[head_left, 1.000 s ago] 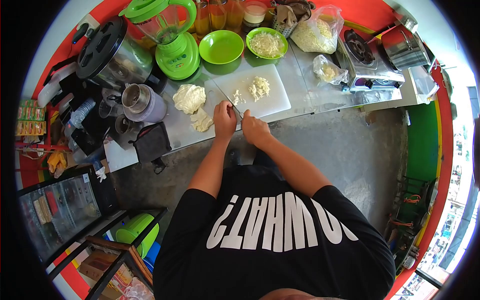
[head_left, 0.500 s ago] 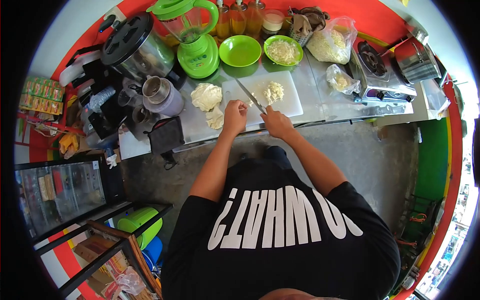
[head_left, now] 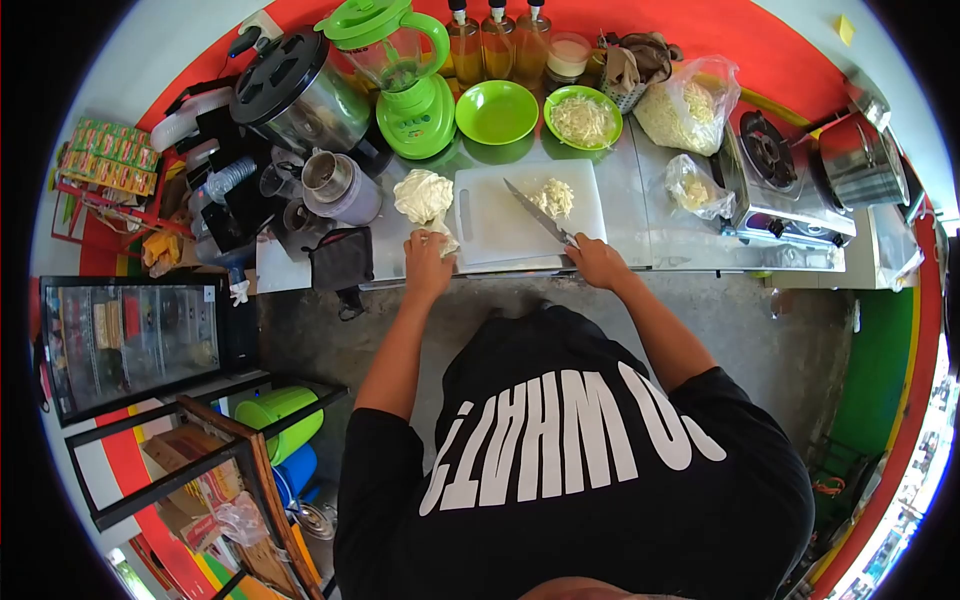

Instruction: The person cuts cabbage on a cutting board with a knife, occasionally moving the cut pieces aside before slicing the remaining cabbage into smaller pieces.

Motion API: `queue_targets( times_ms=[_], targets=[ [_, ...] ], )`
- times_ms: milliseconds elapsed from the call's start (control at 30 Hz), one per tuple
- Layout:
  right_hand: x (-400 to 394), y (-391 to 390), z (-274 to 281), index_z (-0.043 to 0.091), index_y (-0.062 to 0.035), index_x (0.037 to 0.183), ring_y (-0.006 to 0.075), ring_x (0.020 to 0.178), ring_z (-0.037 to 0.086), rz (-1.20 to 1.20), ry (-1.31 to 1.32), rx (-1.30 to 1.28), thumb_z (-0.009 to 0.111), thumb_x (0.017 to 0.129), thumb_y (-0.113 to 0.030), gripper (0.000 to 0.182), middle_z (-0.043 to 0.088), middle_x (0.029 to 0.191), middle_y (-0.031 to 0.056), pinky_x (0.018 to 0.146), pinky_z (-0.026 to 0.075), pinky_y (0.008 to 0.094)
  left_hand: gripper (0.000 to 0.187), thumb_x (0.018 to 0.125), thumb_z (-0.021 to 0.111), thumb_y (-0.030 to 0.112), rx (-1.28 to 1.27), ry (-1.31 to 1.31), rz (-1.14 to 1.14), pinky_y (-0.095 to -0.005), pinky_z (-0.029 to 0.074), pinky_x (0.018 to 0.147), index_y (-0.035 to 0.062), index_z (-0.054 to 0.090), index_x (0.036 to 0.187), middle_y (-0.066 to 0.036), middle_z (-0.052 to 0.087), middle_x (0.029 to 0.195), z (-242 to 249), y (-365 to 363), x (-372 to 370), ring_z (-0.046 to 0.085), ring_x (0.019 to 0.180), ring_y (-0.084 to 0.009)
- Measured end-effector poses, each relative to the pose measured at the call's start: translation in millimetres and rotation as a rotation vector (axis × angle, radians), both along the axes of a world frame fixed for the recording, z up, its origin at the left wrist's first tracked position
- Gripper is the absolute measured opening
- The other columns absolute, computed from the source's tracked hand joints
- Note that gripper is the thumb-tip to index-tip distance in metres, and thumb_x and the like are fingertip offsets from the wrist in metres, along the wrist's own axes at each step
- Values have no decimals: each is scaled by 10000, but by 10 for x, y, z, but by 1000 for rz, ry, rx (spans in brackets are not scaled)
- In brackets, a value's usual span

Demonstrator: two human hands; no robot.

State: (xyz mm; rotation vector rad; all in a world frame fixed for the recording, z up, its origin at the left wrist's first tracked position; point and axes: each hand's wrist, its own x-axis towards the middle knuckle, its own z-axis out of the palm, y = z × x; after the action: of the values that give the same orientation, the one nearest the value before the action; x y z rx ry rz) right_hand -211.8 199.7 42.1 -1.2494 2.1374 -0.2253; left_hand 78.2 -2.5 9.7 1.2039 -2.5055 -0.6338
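Black short-sleeved shirt (head_left: 590,510) — large white lettering — "WHAT".

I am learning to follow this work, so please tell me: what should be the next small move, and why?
Probably, the left hand should bring the small pale piece onto the white board: that hand is on the piece, the board's left part is bare, and the right hand holds the knife, blade beside the chopped pile.

Red wall (head_left: 790,62) — floor (head_left: 720,325), seemingly concrete.
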Motion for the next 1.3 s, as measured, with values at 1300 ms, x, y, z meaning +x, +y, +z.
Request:
queue_targets(
  times_ms=[1300],
  targets=[
    [-580, 265, -256, 507, -21, 1164, 516, 884, 634, 71, -320, -140, 494, 1057, -360, 356, 671, 894, 303, 783, 473, 581, 235, 846, 689, 20, 38, 48, 270, -462, 494, 897, 35, 673, 1081, -146, 635, 1137, -66, 358, -1071, 576, 1085, -371]
  ],
)
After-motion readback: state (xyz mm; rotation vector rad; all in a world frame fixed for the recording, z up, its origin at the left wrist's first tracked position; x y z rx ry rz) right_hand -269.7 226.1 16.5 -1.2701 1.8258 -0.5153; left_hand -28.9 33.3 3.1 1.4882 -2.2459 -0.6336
